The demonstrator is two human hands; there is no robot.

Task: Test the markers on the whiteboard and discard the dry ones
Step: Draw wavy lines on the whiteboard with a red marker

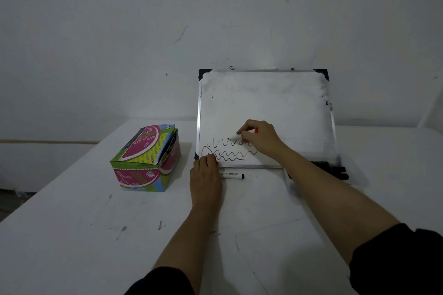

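1. The right hand [260, 137] pinches a slim white plastic marker [234, 137], its tip on the white metal-framed whiteboard [263, 103] at 6 o'clock.
2. The left hand [206, 172] lies flat, pressing the board's 7 o'clock corner on the white desk [96, 235].
3. The marker looks light and smooth; hold it near the tip.

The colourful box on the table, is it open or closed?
Open. The colourful box has its top flaps raised and not folded flat, leaving a gap along the top. What is inside cannot be seen from the head view.

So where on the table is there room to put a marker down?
Bare table lies near the person, between the arms, and left of the box. It is crowded along the whiteboard's bottom edge: a marker, the left hand, more markers.
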